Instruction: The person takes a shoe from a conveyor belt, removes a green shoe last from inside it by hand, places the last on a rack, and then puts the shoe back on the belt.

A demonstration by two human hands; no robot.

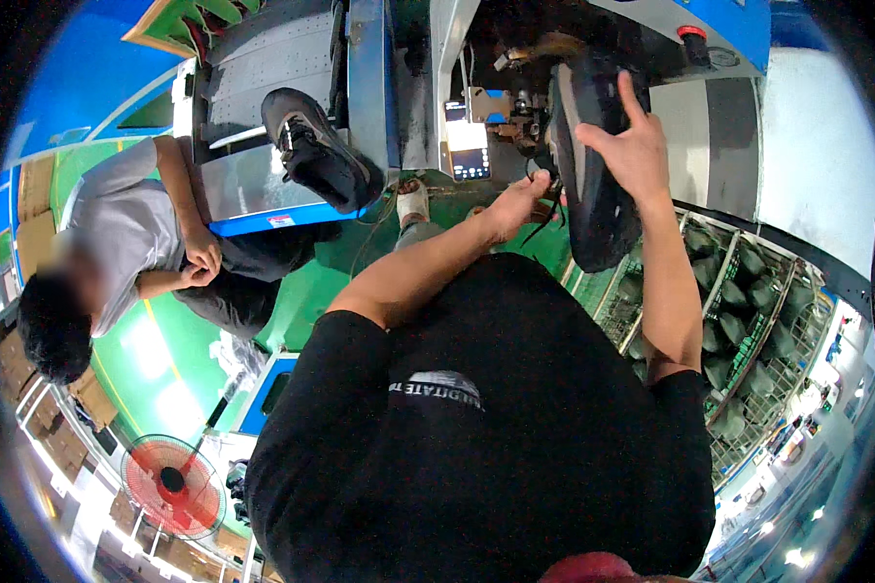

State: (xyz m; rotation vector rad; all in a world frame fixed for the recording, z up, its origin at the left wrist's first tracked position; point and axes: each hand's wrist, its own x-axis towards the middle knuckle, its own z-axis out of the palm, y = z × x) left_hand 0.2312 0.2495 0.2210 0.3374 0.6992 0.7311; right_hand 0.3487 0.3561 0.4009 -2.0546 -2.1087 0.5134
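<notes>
A black shoe (pixel 598 209) with a pale strip along its sole edge is held upright in front of the machine, at the upper right of centre. My right hand (pixel 632 151) grips it from the right side, thumb and index finger spread across it; the other fingers are hard to see. Close by on the shoe's left, my left hand (pixel 523 202) has its fingers pinched at a dark shoelace (pixel 546 222) that dangles below them. Metal machine parts (pixel 520 115) sit just beyond the left hand, partly covered by the shoe.
Another black shoe (pixel 316 146) rests on a conveyor (pixel 272 83) at the left. A phone (pixel 468 141) with a lit screen stands by the machine. A red button (pixel 690 33) is at upper right, a rack of dark shoe parts (pixel 739 301) below. A seated person (pixel 131 219) and red fan (pixel 173 486) are left.
</notes>
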